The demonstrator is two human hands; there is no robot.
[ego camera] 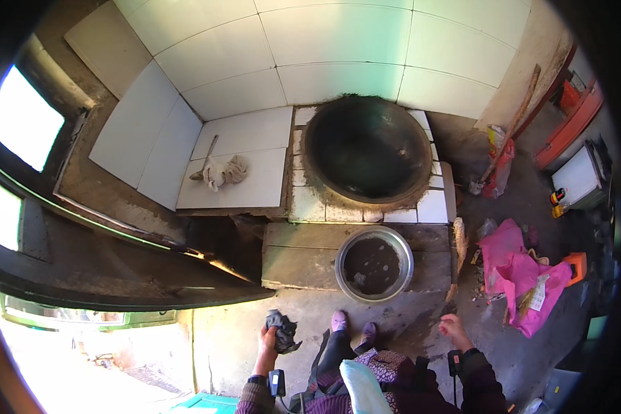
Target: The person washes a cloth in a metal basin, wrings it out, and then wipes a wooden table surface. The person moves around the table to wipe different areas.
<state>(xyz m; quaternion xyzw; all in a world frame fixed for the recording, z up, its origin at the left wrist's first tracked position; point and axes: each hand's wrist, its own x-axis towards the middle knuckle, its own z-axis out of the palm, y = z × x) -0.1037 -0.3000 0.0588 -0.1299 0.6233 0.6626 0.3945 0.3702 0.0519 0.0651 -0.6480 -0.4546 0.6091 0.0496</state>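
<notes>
A crumpled dark grey cloth [284,331] hangs from my left hand [269,340], its fingers closed around it. Away to the right, my right hand [454,329] is loosely curled with no object seen in it. In front of my feet, a metal basin [408,269] of dark, murky water with patches of foam stands on a wooden board [295,259]. Beyond the board, a large, dark, wide wok [367,150] is set into a white-tiled stove [308,203]; its bowl holds no visible food.
A light rag [233,169] and a long-handled utensil [212,147] lie on the left tiled counter [238,194]. On the floor at right are pink plastic bags [512,264] and an orange object [577,266]. A wooden stick [515,119] leans at the back right. Bright doorway at lower left.
</notes>
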